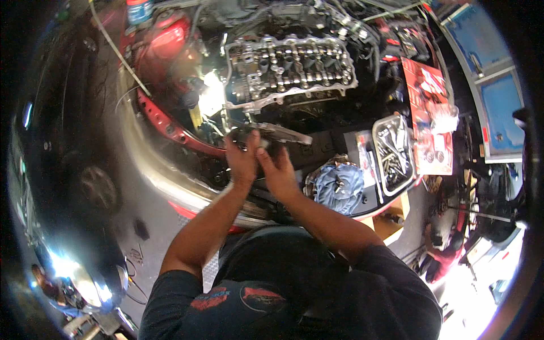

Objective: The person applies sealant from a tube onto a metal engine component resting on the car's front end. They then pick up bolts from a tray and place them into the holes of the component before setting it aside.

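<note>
Both my hands are together in front of the open engine bay, around a dark-and-grey metal engine part with a long flat end pointing right. My left hand has its fingers curled on the part's left side. My right hand grips it from below, thumb up beside the left hand; its fingertips are partly hidden. Just beyond lies the engine's cylinder head, its valve gear uncovered. A bright work light glares left of it, washing out some detail.
On the car's front edge sit a metal tray of bolts and a crumpled blue cloth. Red-and-white packaging lies along the right side. A red body panel borders the left. Another person is at far right, beyond the car.
</note>
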A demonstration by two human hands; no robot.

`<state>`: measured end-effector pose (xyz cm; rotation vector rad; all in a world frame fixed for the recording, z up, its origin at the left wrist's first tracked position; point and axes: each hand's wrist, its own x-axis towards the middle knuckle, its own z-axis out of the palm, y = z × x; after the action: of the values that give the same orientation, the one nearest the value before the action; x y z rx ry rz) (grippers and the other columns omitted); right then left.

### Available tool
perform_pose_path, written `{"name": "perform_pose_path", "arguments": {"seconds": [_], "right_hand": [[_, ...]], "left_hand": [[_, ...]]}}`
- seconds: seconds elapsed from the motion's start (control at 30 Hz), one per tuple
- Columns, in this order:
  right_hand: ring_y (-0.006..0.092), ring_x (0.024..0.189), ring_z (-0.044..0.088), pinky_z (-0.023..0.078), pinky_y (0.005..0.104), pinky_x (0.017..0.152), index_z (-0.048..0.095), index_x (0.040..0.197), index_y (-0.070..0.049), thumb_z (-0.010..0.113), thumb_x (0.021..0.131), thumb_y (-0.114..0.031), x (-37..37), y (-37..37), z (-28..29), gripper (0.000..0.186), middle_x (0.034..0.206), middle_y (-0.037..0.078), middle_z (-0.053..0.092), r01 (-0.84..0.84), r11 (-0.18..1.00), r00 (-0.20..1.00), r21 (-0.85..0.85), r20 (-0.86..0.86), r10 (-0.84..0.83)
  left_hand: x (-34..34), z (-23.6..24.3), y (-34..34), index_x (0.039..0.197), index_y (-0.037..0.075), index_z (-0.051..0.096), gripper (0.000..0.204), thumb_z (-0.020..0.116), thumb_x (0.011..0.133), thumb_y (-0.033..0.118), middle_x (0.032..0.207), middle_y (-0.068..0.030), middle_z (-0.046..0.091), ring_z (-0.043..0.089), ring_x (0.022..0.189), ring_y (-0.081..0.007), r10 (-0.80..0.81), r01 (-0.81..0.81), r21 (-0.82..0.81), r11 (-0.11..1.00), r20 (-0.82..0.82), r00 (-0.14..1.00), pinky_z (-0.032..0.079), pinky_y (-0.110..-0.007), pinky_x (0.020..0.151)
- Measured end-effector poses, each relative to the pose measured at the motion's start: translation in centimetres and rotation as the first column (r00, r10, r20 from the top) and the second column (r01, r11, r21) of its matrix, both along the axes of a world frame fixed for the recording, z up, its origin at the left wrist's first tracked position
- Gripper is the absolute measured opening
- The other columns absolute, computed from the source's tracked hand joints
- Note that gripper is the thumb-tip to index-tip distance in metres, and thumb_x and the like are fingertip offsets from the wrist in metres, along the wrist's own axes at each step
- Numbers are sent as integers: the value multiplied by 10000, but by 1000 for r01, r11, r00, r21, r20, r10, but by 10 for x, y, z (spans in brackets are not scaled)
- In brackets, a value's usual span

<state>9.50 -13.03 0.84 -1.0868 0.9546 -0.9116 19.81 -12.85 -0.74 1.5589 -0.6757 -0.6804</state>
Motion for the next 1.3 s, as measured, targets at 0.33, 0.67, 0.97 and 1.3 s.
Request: {"name": "perform_pose_path", "arguments": {"seconds": [0.33, 0.67, 0.97, 1.3], "right_hand": [[232, 1078, 582, 479, 342, 918, 440, 1281, -21, 776, 857, -378, -19, -33, 16, 648, 1204, 117, 588, 259, 952, 966, 162, -52, -254], [248, 1014, 640, 513, 382, 846, 589, 1201, -74, 680, 913, -352, -9, -81, -24, 410, 1109, 69, 664, 148, 914, 966, 378, 142, -215], [178, 1033, 589, 485, 325, 841, 572, 1166, -86, 733, 841, -394, -4, -127, -58, 476, 1102, 45, 631, 247, 903, 887, 351, -457, -65], [218, 918, 625, 505, 366, 788, 600, 1119, -33, 701, 831, -276, -4, -172, -42, 390, 1050, 74, 651, 325, 792, 737, 518, -663, 131]], "left_hand": [[-29, 6, 13, 1369, -42, 364, 644, 662, 889, 265, 1301, -264, 458, 444, 1233, -425, -78, 182, -247, 952, 379, 922, 386, -468, 1019], [65, 18, -8, 1376, -31, 437, 623, 658, 846, 210, 1377, -240, 487, 460, 1297, -392, -557, 585, 116, 802, 499, 664, 379, -440, 1102], [109, 6, 0, 1311, -72, 483, 502, 564, 946, 262, 1305, -290, 516, 495, 1257, -408, -900, 684, 611, 400, 118, 420, 388, -444, 1092], [99, -2, -5, 1322, -36, 482, 506, 630, 911, 220, 1325, -250, 522, 490, 1254, -399, -854, 750, 410, 519, 210, 477, 386, -459, 1072]]}}
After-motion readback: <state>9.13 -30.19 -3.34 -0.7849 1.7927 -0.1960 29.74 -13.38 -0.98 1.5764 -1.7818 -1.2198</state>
